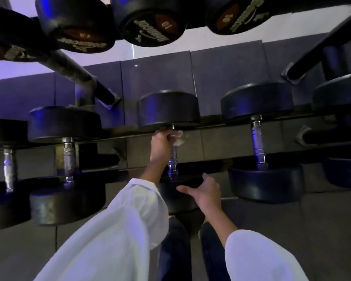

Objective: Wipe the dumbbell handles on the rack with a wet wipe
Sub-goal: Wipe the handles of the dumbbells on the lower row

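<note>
Your left hand (160,146) is curled around the far end of the middle dumbbell's handle (173,161), with the wet wipe (178,138) pinched between your fingers and the metal. A crumpled white corner of the wipe sticks out to the right of your knuckles. The grip sits just under the far head (168,110), while the lower, shiny part of the handle shows bare below your wrist. This dumbbell lies across the lower tier of the rack (221,125), and its long axis runs straight away from you. The far head points toward the wall and the near head (170,199) toward your legs. Your right hand (205,191) is spread and relaxed at the upper edge of the near head, thumb out to the left and fingers uncurled, gripping nothing. I cannot tell whether it presses on the rubber or only hovers against it. The left neighbouring dumbbell (69,159) and the right neighbouring dumbbell (257,138) lie parallel on the same tier. Above, the upper-tier dumbbells (150,23) face you end-on, one marked 10. White sleeves (120,230) cover both your forearms.
</note>
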The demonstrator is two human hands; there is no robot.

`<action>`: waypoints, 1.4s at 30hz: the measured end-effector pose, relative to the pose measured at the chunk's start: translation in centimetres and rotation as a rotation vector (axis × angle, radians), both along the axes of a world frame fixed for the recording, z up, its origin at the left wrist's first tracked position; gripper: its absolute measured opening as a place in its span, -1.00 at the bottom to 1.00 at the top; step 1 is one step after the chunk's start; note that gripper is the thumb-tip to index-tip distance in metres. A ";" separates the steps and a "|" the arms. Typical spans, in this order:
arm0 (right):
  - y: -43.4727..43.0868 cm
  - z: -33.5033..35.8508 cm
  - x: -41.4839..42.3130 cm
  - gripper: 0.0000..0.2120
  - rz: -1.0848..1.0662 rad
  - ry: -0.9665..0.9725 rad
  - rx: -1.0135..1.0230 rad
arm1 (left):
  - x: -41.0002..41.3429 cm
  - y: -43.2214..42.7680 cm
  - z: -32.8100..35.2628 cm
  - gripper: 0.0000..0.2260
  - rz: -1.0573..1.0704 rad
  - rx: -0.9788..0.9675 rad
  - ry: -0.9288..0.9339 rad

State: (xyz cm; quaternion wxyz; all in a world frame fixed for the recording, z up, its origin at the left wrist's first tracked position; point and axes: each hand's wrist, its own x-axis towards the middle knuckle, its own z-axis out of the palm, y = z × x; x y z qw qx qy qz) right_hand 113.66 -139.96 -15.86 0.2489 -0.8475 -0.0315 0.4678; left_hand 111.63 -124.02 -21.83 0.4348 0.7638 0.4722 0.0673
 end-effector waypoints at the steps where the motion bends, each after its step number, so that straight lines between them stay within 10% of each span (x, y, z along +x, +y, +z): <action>1: 0.0 0.2 0.0 -0.23 0.008 0.002 -0.001 | -0.1 0.0 -0.2 -0.82 -0.003 0.011 -0.007; 7: 0.0 1.0 0.0 -0.32 -0.043 0.032 0.019 | -5.4 -1.2 -0.9 -0.84 -0.018 -0.303 0.183; 14: -0.1 1.3 0.0 -0.29 -0.032 0.033 0.038 | -0.4 2.3 -2.6 -0.79 0.637 -0.534 -0.107; 20: 0.0 1.8 -0.1 -0.30 -0.066 0.034 0.052 | -5.0 -0.2 -0.5 -0.75 0.333 -0.900 0.142; 24: -0.2 1.1 -0.2 -0.28 -0.078 0.009 0.051 | -1.2 2.5 -0.8 -0.72 0.612 -1.032 -0.230; 31: -0.2 0.6 -0.6 -0.37 -0.070 0.005 0.023 | -2.6 -0.4 -2.9 -0.61 0.515 -1.095 -0.042; 37: -0.3 0.7 -0.3 -0.27 -0.074 -0.001 0.039 | 0.0 1.9 -2.4 -0.61 0.644 -1.041 -0.360; 42: -0.4 0.7 -0.4 -0.27 -0.083 0.007 0.039 | -3.1 0.3 -3.3 -0.58 0.434 -1.134 -0.119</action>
